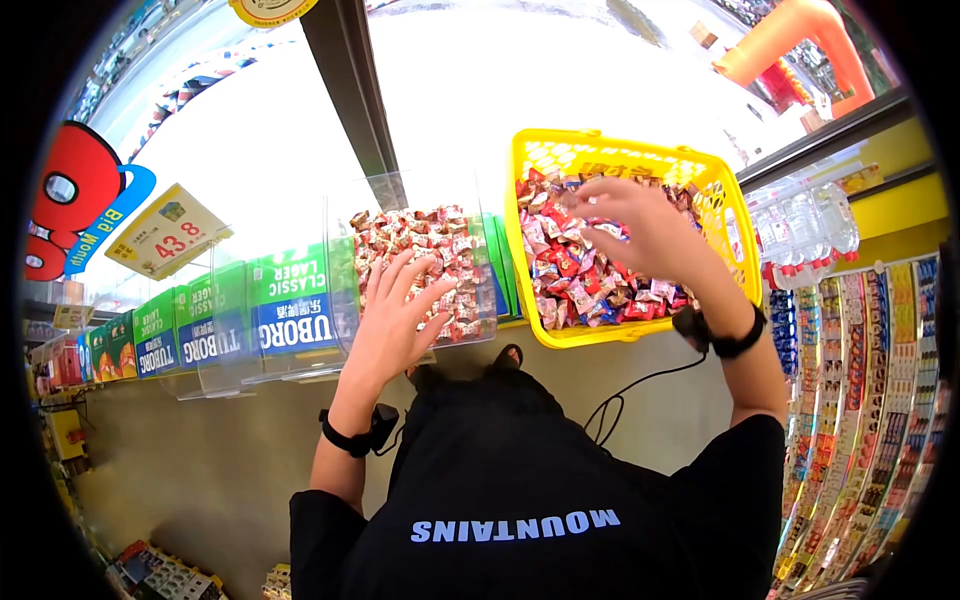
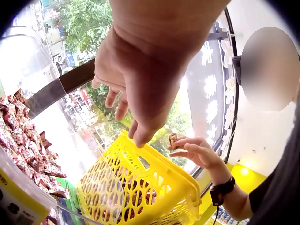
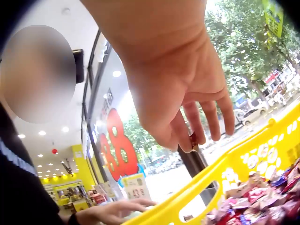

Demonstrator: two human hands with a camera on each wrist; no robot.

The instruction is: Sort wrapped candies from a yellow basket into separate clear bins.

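Two bare hands are raised above a shop shelf. The right hand [image 1: 640,225] hovers over the yellow basket [image 1: 625,152], which stands on the shelf at the right and is heaped with wrapped sweets [image 1: 570,280] in red, pink and blue. Its thumb and curled fingers pinch one small sweet [image 2: 173,139] in a brownish wrapper, held above the basket's rim. Both wrist views show the piece caught at the fingertips.

The left hand [image 1: 395,310] is raised in front of the clear bin [image 1: 440,190] just left of the basket, with its fingers straight and spread and nothing in them. Whether the fingertips touch the bin's front wall cannot be told. The bin holds a red-and-white pile [image 1: 440,260] of sweets that fills most of it. Bin and basket stand side by side, close together, with green boxes showing in the narrow gap between them.

Left of the bin, more clear containers stand in front of green and blue Tuborg boxes [image 1: 295,300], and a yellow price card [image 1: 168,232] reading 43.8 sits above them. Water bottles [image 1: 805,225] are stacked just right of the basket. A black strap [image 1: 355,435] circles each wrist, and the person wears a black shirt [image 1: 520,470] with white lettering
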